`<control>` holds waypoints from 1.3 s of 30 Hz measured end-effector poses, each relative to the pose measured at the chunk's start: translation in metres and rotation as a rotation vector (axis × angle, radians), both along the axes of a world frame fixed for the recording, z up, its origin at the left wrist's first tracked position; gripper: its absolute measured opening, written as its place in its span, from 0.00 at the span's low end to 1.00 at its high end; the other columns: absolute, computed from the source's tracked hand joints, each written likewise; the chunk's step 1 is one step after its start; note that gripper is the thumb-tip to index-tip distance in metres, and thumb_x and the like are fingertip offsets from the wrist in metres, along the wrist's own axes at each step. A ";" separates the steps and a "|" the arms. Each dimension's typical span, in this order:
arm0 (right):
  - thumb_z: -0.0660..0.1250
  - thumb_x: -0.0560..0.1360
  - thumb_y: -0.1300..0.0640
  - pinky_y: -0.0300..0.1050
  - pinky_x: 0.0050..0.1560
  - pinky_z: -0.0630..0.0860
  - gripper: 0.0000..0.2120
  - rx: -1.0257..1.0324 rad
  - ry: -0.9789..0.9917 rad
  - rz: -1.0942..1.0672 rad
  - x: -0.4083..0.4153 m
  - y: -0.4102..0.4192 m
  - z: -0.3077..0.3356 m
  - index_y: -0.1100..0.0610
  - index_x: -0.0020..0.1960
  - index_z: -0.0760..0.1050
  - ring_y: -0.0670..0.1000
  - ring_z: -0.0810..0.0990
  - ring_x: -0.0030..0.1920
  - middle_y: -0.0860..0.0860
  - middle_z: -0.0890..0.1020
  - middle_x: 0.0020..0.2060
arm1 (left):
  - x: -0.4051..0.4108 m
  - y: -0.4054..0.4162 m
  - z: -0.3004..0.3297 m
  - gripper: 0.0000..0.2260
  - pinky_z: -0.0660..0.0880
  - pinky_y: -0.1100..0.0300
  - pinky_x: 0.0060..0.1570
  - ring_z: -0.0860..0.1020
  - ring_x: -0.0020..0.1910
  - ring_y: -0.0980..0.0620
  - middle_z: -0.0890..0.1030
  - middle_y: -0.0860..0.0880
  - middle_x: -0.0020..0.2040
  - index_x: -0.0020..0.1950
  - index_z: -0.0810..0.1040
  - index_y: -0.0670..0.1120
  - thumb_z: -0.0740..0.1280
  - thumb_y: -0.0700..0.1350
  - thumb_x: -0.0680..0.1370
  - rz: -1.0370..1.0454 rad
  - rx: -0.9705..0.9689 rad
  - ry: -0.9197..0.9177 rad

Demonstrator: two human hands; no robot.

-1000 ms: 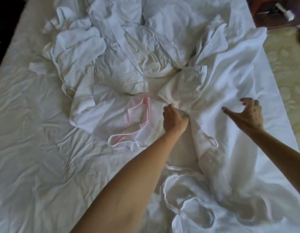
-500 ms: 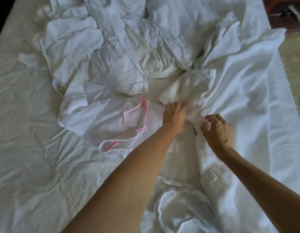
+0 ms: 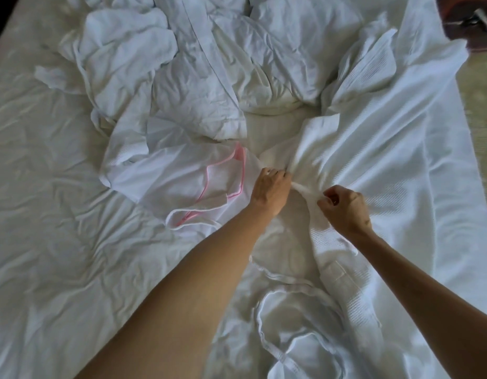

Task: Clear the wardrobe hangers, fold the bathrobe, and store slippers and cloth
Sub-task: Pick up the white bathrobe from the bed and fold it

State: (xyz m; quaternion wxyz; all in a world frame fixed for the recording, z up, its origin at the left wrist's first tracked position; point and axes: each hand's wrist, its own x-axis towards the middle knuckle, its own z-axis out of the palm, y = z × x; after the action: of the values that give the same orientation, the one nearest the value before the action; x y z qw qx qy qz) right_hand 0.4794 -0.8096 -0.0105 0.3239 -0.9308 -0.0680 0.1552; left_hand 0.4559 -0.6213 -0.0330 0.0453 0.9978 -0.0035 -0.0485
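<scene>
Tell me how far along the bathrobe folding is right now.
Done: the white robes are off the hangers and piled on the bed. In hand: the left hand and right hand both pinch fabric of the waffle bathrobe spread on the right. Left: that robe is unfolded, its belt trails loose, the rumpled pile and the pink-trimmed cloth await. No slippers in view.

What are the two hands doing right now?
Left hand: fingers curled, gripping the white bathrobe.
Right hand: pinching a fold of the same bathrobe.
</scene>
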 end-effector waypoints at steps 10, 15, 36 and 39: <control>0.67 0.72 0.61 0.34 0.26 0.62 0.17 0.084 0.290 0.380 -0.143 0.057 0.014 0.49 0.29 0.66 0.43 0.64 0.25 0.44 0.68 0.24 | -0.190 0.063 0.002 0.07 0.73 0.57 0.27 0.78 0.26 0.42 0.79 0.45 0.29 0.40 0.76 0.45 0.61 0.46 0.72 0.031 -0.097 -0.090; 0.68 0.72 0.58 0.38 0.31 0.67 0.06 -0.046 0.371 0.546 -0.191 0.086 0.001 0.50 0.39 0.74 0.50 0.76 0.35 0.46 0.77 0.32 | -0.253 0.084 -0.002 0.14 0.76 0.55 0.32 0.81 0.34 0.42 0.82 0.47 0.35 0.41 0.77 0.46 0.55 0.50 0.71 0.159 -0.162 0.030; 0.69 0.74 0.44 0.43 0.40 0.75 0.09 -0.161 -0.165 0.391 0.016 0.061 0.043 0.49 0.42 0.80 0.51 0.82 0.40 0.45 0.82 0.36 | -0.067 0.057 0.032 0.17 0.68 0.51 0.59 0.75 0.61 0.43 0.78 0.44 0.60 0.65 0.73 0.44 0.64 0.53 0.80 0.472 0.012 0.057; 0.67 0.75 0.45 0.45 0.44 0.78 0.12 -0.172 -0.163 0.349 0.020 0.070 0.039 0.52 0.44 0.82 0.55 0.84 0.43 0.50 0.86 0.40 | -0.067 0.051 0.029 0.11 0.72 0.54 0.51 0.80 0.54 0.43 0.82 0.45 0.54 0.59 0.75 0.45 0.61 0.50 0.83 0.518 -0.122 0.065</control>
State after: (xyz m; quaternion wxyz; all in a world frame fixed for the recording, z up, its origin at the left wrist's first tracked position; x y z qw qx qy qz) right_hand 0.4996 -0.7392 0.0282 0.2049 -0.9386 -0.2408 0.1382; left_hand 0.3885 -0.5705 -0.0043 0.1163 0.9588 0.2505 -0.0671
